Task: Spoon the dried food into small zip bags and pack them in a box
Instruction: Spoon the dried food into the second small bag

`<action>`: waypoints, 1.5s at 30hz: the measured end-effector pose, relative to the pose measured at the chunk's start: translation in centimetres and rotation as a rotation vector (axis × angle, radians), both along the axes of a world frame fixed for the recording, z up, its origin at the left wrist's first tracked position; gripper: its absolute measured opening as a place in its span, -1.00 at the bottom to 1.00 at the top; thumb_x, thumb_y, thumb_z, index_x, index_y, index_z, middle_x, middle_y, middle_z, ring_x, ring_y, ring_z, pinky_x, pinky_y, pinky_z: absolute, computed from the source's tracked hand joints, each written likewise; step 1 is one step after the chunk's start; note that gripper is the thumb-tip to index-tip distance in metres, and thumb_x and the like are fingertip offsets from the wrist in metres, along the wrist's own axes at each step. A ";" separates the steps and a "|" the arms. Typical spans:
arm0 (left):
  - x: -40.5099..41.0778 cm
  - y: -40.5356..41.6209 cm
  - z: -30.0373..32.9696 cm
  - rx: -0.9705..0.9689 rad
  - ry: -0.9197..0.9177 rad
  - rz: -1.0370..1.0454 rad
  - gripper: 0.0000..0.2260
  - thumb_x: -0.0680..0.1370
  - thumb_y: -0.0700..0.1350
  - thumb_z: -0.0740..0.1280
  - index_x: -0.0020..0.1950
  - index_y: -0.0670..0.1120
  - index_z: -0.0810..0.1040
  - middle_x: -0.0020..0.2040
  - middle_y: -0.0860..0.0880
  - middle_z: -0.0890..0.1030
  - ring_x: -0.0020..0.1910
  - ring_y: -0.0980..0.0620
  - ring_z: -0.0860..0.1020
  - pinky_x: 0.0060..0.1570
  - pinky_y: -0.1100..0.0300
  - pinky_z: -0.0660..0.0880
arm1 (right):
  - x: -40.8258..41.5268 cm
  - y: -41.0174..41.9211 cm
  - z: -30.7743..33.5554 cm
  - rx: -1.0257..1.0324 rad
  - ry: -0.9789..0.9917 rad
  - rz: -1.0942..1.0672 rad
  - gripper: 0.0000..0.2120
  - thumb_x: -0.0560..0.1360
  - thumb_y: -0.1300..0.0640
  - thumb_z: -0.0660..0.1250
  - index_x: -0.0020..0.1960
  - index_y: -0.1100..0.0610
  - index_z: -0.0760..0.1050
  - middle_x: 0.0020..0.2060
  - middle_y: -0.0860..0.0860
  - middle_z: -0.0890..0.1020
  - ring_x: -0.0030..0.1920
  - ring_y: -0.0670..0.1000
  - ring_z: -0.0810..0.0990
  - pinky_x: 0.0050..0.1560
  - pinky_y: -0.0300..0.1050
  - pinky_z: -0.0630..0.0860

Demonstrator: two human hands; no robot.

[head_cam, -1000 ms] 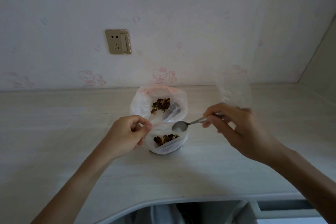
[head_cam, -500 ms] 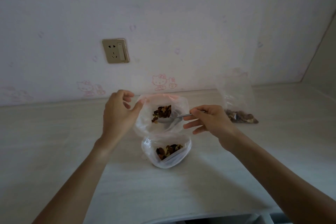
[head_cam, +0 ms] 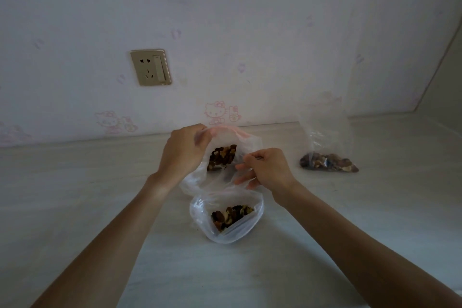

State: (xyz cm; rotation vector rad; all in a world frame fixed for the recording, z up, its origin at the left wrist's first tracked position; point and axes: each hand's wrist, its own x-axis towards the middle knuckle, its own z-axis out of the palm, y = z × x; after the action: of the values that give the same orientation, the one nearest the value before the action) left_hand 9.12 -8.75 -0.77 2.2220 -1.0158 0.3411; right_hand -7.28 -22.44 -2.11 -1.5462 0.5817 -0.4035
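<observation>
A large clear bag (head_cam: 246, 139) with a pink rim stands open on the pale counter, with dark dried food (head_cam: 222, 157) inside. My left hand (head_cam: 183, 151) pinches its left rim. My right hand (head_cam: 265, 169) holds a metal spoon whose bowl reaches down into that bag; only a bit of the handle shows by my fingers. Nearer to me a small zip bag (head_cam: 227, 215) sits open with some dried food in it. A second small zip bag (head_cam: 328, 155), also holding dried food, rests at the right.
The counter (head_cam: 75, 195) meets a wall with a beige socket plate (head_cam: 150, 67) and pink cartoon stickers. A side wall closes the corner at the far right. No box is in view.
My left hand left the small near bag and took the big bag's rim. My right hand carried the spoon from over the small bag into the big bag. The view tilted downward.
</observation>
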 end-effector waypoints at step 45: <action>-4.8 6.0 2.0 -0.191 -0.136 0.016 -0.82 0.60 0.07 0.41 0.11 0.01 0.68 0.03 0.12 0.62 -0.01 0.18 0.59 -0.06 0.25 0.48 | -7.0 -1.7 4.3 -0.069 -0.244 0.085 -0.88 0.64 0.21 0.34 0.05 0.25 0.62 -0.10 0.11 0.77 -0.22 0.20 0.76 -0.48 -0.11 0.60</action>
State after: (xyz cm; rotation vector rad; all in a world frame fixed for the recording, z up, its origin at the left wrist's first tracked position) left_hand 4.32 -2.79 1.23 2.0574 -0.9931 0.5791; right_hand -14.33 -24.17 2.17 -1.5537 0.3139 -0.5427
